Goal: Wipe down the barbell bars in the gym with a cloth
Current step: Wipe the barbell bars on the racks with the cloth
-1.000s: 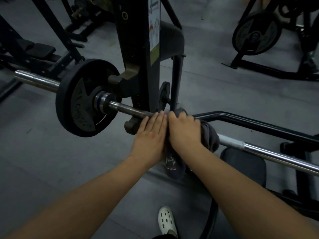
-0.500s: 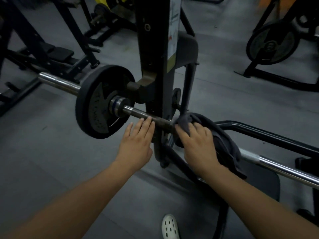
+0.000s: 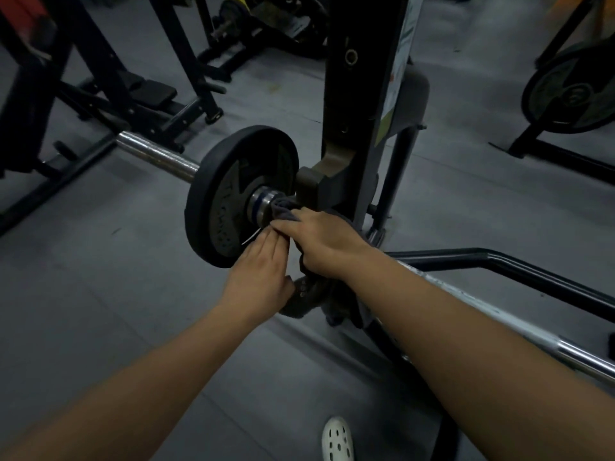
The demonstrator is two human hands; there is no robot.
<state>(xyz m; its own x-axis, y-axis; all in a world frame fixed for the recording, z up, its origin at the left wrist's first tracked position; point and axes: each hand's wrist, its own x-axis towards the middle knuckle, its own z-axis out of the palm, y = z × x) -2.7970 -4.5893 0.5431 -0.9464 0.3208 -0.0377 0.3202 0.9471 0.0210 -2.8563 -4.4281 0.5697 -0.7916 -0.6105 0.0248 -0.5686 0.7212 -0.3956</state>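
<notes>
**Grey gym floor (image 3: 100,294), cloth (image 3: 283,207) tight up against the weight plate (image 3: 226,201)**

The barbell bar (image 3: 156,154) lay in the rack upright (image 3: 359,94) just right of the plate, its chrome sleeve sticking out on the plate's left. And there was the right hand (image 3: 319,241), fingers curled over the dark cloth, clamping it round the bar right beside the plate's collar (image 3: 263,201). The left hand (image 3: 259,271) sat just below, in front of the plate, fingers straight and pressed together, tips meeting the right hand's fingers. Whether it touched the bar, I could not tell. Loose cloth hung under the right wrist. Well back from the plate, toward the person, one white shoe (image 3: 336,440) stood on the floor.
</notes>
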